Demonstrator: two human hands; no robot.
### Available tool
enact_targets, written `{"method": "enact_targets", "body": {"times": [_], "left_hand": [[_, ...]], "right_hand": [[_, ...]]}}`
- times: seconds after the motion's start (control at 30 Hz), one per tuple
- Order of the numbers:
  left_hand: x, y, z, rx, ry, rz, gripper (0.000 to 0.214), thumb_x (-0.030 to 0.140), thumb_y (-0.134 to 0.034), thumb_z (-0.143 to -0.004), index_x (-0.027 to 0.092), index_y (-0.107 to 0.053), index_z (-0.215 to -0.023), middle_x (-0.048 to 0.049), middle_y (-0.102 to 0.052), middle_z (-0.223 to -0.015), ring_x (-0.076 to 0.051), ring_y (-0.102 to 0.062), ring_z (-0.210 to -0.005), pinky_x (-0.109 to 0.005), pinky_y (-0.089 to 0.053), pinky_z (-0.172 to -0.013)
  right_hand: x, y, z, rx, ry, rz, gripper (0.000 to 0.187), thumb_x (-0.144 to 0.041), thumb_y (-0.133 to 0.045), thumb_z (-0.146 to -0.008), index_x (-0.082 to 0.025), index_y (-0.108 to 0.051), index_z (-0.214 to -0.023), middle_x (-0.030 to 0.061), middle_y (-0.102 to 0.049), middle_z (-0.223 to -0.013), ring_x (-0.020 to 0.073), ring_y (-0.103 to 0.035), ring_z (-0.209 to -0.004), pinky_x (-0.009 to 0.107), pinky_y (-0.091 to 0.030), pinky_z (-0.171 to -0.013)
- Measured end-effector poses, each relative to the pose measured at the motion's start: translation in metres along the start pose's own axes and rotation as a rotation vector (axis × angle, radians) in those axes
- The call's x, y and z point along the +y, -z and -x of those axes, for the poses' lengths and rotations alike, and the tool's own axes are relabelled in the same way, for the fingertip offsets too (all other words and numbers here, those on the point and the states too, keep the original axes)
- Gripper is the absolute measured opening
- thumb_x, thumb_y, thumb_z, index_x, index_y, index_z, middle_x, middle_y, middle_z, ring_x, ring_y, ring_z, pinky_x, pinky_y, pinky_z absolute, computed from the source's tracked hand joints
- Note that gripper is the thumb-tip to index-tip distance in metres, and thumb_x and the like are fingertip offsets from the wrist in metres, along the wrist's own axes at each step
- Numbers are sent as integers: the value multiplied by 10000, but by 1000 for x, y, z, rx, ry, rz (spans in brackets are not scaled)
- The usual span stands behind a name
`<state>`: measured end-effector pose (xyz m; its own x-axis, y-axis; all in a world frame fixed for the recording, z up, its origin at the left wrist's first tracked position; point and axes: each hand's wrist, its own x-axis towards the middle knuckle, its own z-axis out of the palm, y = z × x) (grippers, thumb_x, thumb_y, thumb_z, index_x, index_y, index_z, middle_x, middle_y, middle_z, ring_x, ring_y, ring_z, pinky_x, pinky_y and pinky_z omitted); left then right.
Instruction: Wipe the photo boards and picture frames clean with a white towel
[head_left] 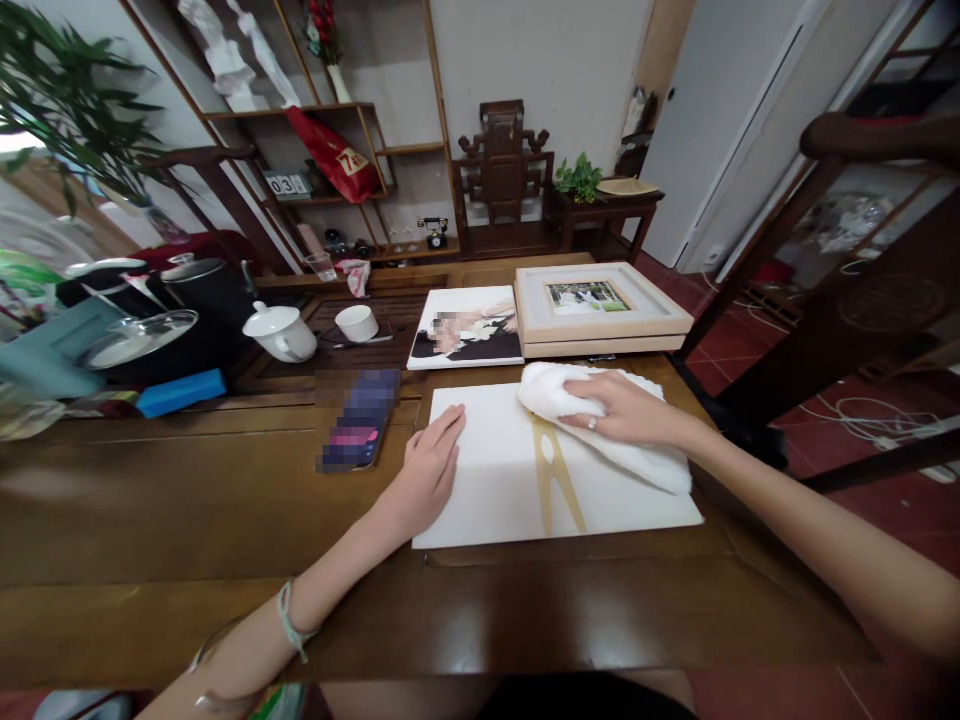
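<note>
Cloth (646, 462) under R fingers (592, 405), prob. pressed onto board (495, 470).

A small block calendar (289, 184), sitting just left of the red bag (334, 155), is showing "03" (a third digit is blurring out).

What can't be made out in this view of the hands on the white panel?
Head view:
- Flat object beside the left hand: covered by a pixelated blur.
- Photo print: its middle is blurred.
- Gold mark on the white panel: its top is hidden under the white cloth.
- Right hand: the thumb is hidden, so whether it is gripping or just pressing is unclear.
- Framed picture: too small to make out.
</note>
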<state>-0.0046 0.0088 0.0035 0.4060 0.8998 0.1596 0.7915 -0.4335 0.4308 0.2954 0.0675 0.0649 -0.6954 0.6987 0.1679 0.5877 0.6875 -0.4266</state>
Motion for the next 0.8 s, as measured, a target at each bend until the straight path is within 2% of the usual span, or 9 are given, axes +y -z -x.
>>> {"method": "enact_targets", "body": {"times": [0.13, 0.23, 0.43, 0.57, 0.67, 0.8], "left_hand": [[0, 2, -1, -14, 5, 6, 473, 236, -252, -1004, 133, -344, -1456, -167, -343, -1541, -238, -282, -1446, -474, -255, -1147], [0, 3, -1, -14, 7, 11, 473, 241, -259, -1006, 139, -337, -1461, -163, -339, -1545, -236, -277, -1448, -468, -252, -1151], [2, 4, 0, -26, 19, 5, 474, 245, -253, -1009, 154, -328, -1468, -154, -342, -1545, -240, -284, -1446, -475, -261, -1146], [2, 2, 0, -19, 18, 4, 479, 242, -241, -1006, 146, -330, -1467, -157, -341, -1544, -244, -284, -1445, -477, -257, -1147], [1, 1, 0, -6, 12, 5, 477, 240, -242, -1005, 154, -334, -1465, -156, -346, -1542, -246, -290, -1443, -480, -259, -1144], [0, 0, 0, -12, 22, 1, 477, 248, -242, -1007, 164, -331, -1468, -147, -343, -1546, -241, -278, -1448, -479, -258, -1145]], "right_hand": [[-13, 0, -30, -99, 52, -90, 210, -356, -497, -919, -187, -542, -803, 31, -617, -832, 177, -509, -733, 283, -312, -678], [-17, 3, -38, -140, 40, -102, 190, -330, -472, -919, -181, -567, -852, 60, -636, -893, 201, -533, -789, 296, -338, -704], [10, 29, -7, -188, -156, -66, 257, -369, -447, -903, -182, -617, -944, 107, -633, -1082, 284, -553, -972, 382, -374, -857], [24, 44, 6, -208, -263, -21, 306, -448, -455, -888, -184, -606, -866, 105, -625, -983, 318, -544, -985, 402, -388, -857], [18, 40, -7, -218, -198, -11, 273, -409, -452, -884, -186, -601, -830, 93, -626, -930, 300, -552, -924, 389, -388, -825], [-3, 21, -40, -222, -92, -24, 208, -349, -464, -884, -187, -591, -854, 90, -620, -932, 277, -540, -917, 362, -381, -805]]}}
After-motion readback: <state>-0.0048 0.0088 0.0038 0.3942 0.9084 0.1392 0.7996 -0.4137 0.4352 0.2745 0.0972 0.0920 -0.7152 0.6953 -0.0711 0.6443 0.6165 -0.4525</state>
